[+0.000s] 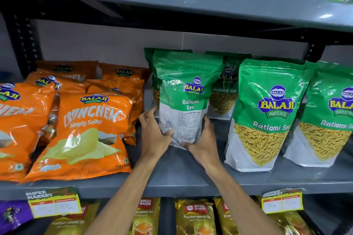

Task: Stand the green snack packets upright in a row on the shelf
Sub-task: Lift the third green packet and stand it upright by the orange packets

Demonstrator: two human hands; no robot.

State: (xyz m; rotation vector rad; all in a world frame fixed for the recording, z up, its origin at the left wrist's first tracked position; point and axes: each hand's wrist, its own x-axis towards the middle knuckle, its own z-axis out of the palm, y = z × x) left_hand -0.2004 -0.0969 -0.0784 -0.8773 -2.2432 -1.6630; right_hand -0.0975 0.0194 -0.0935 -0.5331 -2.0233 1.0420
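Both hands, left (154, 131) and right (200, 139), clasped a green packet (183, 97) low down, upright mid-shelf (177, 170); its top leaned left, so letting go could topple it onto the orange bags (86, 135).

I see a grey shelf (177, 175): orange packets (84, 135) at nine o'clock, green packets (263, 116) upright at three.
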